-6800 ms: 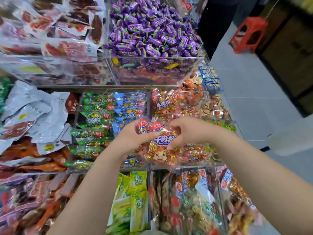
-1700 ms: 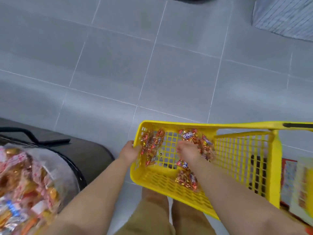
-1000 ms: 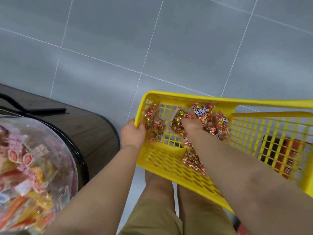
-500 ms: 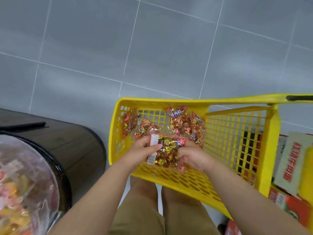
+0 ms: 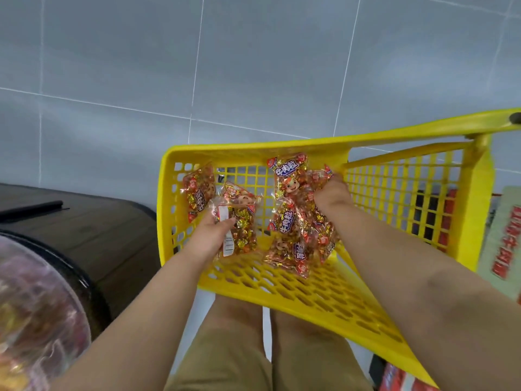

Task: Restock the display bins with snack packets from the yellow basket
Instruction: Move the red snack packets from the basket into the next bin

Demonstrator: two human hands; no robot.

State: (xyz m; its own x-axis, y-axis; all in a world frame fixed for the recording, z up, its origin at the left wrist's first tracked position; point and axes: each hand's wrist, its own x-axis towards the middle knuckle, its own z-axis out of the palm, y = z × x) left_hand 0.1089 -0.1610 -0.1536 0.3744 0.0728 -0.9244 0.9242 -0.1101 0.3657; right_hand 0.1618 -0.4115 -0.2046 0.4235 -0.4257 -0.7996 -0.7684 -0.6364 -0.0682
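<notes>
A yellow basket (image 5: 296, 286) of plastic mesh lies tilted over my knees. Inside it are several red and gold snack packets. My left hand (image 5: 210, 238) holds one packet (image 5: 239, 230) by its left edge, label side up. My right hand (image 5: 331, 194) reaches deeper in and grips a bunch of packets (image 5: 293, 221) near the far wall. One more packet (image 5: 198, 191) leans against the basket's far left corner, apart from both hands.
A dark round stand (image 5: 84, 230) carries a clear tub of sweets (image 5: 33, 311) at the lower left. Red cartons (image 5: 394, 376) and a printed sign (image 5: 504, 241) sit behind the basket on the right. Grey floor tiles (image 5: 253, 66) fill the upper view.
Both hands held one packet together half a second ago. Now my left hand keeps it alone and my right hand has moved up and right onto other packets.
</notes>
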